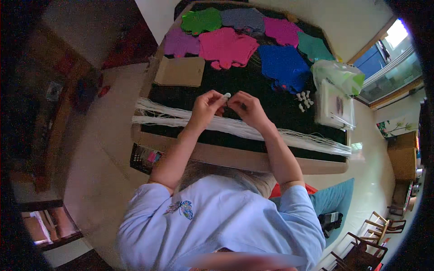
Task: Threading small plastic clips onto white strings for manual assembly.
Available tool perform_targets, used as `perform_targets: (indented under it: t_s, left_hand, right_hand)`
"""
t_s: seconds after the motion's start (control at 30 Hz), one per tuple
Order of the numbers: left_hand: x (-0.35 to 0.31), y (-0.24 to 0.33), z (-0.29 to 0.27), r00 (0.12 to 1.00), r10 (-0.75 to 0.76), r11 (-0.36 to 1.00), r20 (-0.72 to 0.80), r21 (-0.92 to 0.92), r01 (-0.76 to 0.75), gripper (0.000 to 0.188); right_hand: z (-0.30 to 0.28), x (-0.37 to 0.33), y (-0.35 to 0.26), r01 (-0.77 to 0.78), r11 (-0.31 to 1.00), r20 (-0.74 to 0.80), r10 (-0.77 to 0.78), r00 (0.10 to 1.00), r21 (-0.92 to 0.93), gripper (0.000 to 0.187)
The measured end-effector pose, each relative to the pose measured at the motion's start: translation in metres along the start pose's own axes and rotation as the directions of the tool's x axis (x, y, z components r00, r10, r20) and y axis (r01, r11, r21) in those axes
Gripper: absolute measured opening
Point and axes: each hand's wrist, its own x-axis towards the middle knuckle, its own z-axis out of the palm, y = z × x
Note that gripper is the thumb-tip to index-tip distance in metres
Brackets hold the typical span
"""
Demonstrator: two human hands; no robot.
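Jutting from the pinching left hand: 1 small white piece.

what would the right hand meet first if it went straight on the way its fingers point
Probably the left hand, which holds a small white piece; depth from the right hand is unclear.

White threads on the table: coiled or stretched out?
Stretched out: the white threads run lengthwise across the dark tabletop, ends near its left and right edges.

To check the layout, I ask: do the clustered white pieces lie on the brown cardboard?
No, the clustered white pieces lie right of the right hand, apart from the brown cardboard at left.
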Motion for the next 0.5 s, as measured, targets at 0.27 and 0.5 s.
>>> perform_targets:
  t_s: [0.27, 0.5]
  left_hand:
    - [-0.003, 0.009, 0.003, 0.968, 0.098, 0.743, 0.23, 0.631, -0.225, 0.015]
    - [0.007, -0.012, 0.008, 0.999, -0.028, 1.0, -0.043, -0.011, 0.028, 0.014]
  right_hand:
    - [-0.011, 0.001, 0.012, 0.098, 0.991, 0.029, -0.096, 0.995, -0.095, 0.004]
    - [0.003, -0.001, 0.016, -0.04, 0.995, -0.022, 0.042, 0.999, 0.094, 0.006]
